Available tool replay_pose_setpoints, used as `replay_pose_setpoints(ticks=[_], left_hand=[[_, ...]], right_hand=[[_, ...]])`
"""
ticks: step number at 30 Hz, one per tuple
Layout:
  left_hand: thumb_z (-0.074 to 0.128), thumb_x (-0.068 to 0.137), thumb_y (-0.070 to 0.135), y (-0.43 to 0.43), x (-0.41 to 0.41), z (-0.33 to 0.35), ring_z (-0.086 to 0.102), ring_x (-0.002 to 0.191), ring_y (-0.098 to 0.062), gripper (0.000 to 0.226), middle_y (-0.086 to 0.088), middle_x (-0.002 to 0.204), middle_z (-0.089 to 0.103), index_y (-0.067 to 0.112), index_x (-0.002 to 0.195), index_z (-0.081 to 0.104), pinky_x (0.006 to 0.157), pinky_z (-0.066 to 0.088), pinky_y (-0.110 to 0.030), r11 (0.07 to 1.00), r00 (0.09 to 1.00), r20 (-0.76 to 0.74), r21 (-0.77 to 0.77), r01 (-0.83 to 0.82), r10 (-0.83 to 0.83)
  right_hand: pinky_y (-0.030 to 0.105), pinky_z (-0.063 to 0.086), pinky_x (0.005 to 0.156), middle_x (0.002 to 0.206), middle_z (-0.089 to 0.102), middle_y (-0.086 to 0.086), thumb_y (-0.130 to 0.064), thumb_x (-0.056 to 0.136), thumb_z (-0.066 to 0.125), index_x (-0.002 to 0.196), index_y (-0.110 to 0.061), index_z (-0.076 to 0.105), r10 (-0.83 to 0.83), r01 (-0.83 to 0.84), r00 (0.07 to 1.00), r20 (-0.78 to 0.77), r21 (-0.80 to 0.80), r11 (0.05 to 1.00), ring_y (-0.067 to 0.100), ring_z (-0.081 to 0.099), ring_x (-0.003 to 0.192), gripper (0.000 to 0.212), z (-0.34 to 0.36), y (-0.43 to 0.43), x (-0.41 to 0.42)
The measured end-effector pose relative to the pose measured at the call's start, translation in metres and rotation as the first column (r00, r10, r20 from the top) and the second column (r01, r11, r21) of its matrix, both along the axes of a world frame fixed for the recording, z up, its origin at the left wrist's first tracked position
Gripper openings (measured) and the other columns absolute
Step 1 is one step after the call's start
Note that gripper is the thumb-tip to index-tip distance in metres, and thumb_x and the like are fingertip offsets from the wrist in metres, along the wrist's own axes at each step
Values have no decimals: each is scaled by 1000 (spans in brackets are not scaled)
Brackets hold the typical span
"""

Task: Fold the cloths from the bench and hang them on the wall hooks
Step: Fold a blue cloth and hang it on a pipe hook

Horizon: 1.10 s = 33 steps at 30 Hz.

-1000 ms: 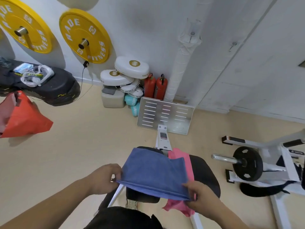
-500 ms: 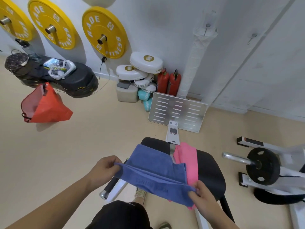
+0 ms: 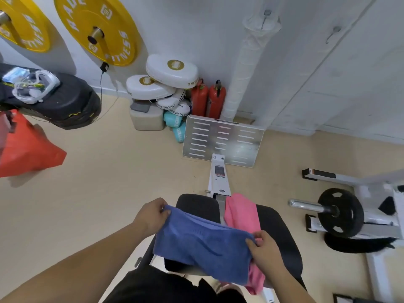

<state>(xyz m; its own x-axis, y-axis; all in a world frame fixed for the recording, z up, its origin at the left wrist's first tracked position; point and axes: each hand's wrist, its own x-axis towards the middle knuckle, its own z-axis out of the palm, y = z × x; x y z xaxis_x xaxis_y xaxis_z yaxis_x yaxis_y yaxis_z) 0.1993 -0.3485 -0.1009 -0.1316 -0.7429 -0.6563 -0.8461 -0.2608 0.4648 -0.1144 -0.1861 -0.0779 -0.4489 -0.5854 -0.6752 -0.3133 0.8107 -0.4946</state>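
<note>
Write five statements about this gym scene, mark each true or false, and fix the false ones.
1. The left hand and right hand both grip the blue cloth. True.
2. A pink cloth lies on the bench. True.
3. The blue cloth hangs on the wall. False: the hands hold it, and the wall hook is bare.
4. Green discs hang on the wall. False: the weight plates there are yellow.
5. Two red fire extinguishers stand by the wall. True.
</note>
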Motion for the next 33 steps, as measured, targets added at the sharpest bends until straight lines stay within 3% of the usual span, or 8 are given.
replay_pose_setpoints(ticks=[5, 10, 16, 21, 24, 29, 31, 33], left_hand=[[56, 96, 35, -1, -3, -18, 67, 89, -24, 19, -3, 97, 70, 19, 104, 62, 77, 56, -31, 981, 990, 118, 168, -98, 79], [63, 91, 48, 17, -8, -17, 70, 99, -26, 39, -6, 106, 72, 11, 103, 68, 94, 58, -46, 868, 951, 34, 399, -296, 308], [74, 88, 38, 30, -6, -6, 72, 93, -22, 31, -5, 102, 75, 11, 104, 69, 81, 59, -36, 856, 927, -30, 395, -333, 375], [66, 92, 40, 25, 10, 8, 72, 98, -21, 27, -2, 106, 75, 19, 107, 64, 93, 60, -43, 879, 920, -133, 371, -300, 369], [65, 95, 45, 18, 28, 22, 73, 95, -22, 32, -5, 104, 74, 16, 108, 62, 83, 60, -35, 874, 890, -186, 352, -336, 417], [64, 95, 43, 14, 62, 32, 69, 85, -19, 29, -4, 99, 72, 15, 101, 63, 68, 52, -28, 866, 866, -118, 197, -459, 486], [69, 93, 43, 10, 72, 31, 71, 85, -22, 32, -7, 100, 74, 11, 101, 69, 66, 54, -30, 816, 824, -73, 211, -538, 562], [76, 88, 41, 3, 79, 34, 72, 84, -26, 39, -11, 99, 76, 6, 104, 71, 64, 55, -29, 750, 776, -37, 289, -594, 629]], right_hand=[[42, 58, 74, 78, 67, -1, -32, 95, 62, 85, -23, 58, 121, -112, 986, -115, 86, 990, 17, 64, 72, 14, -22, -11, 0], [27, 49, 68, 125, 56, -6, -38, 98, 46, 130, -33, 45, 535, -474, 787, -308, 254, 843, 14, 63, 97, 33, -27, -21, 4], [28, 48, 99, 134, 53, -8, -49, 101, 38, 131, -35, 55, 660, -659, 682, -316, 127, 741, 14, 54, 116, 38, -27, -23, 23], [33, 39, 110, 142, 45, -14, -71, 90, 31, 136, -44, 49, 736, -760, 607, -300, 53, 648, 15, 45, 136, 56, -35, -27, 58], [39, 29, 122, 165, 25, -4, -82, 86, 29, 154, -44, 31, 754, -765, 617, -225, 53, 641, 19, 22, 154, 78, -30, -33, 77], [44, 2, 127, 172, -3, 5, -93, 59, -12, 160, -46, 7, 811, -812, 559, -171, 87, 578, 26, -7, 159, 113, -39, -41, 106], [43, 5, 127, 172, 5, 6, -92, 71, -3, 160, -41, 16, 809, -814, 556, -189, 73, 576, 27, 0, 159, 105, -43, -46, 113], [46, 27, 123, 164, 34, 9, -81, 89, 25, 152, -31, 45, 730, -763, 621, -286, -9, 646, 30, 29, 153, 83, -46, -48, 113]])
